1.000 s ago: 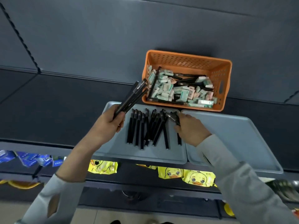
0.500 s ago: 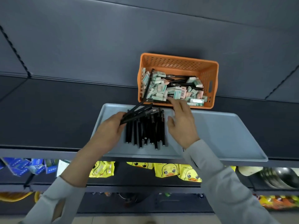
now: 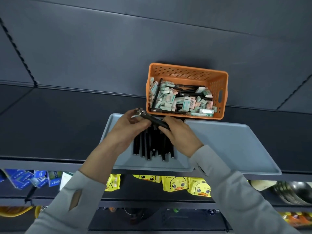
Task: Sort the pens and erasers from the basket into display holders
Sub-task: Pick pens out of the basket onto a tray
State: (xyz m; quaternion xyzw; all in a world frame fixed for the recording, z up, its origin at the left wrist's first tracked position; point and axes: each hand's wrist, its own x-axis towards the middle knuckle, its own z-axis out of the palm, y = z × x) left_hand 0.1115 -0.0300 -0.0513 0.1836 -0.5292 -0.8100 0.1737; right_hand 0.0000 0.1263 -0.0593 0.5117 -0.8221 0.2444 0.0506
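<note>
Black pens, a small bundle (image 3: 152,118) of them, sit slantwise between your two hands, one end up and to the left, the other down and to the right. Your left hand (image 3: 128,128) has its fingers curled round the upper-left end of the bundle, and the clip ends stick out just past your fingertips. Your right hand (image 3: 181,136) grips the lower-right end, fingers wrapped over the barrels and knuckles facing you. Both hands are closed on the same bundle and nearly touch each other along it.

Under your hands a row of black pens (image 3: 147,147) lies side by side on the left grey-blue plastic tray (image 3: 152,163), running lengthwise toward you. Their near ends are uneven, and their far ends are hidden by your hands and the bundle. The bundle is held above this row; you cannot tell whether it touches it.

Just beside that tray, to your right, is the right grey-blue plastic tray (image 3: 236,146), the two edges close together. Behind both trays stands the orange perforated plastic basket (image 3: 185,73), against the dark back panel. It holds a heap of small wrapped erasers (image 3: 168,98), pale green and pink, with loose black pens (image 3: 190,90) lying among them and along the near wall.

Everything rests on a dark shelf (image 3: 59,132). Your grey sleeves (image 3: 236,200) reach up from below. On the lower level hang yellow duck-print packets (image 3: 179,184), with blue packets (image 3: 25,179) to the left and dark metal bowls (image 3: 297,191) to the right.
</note>
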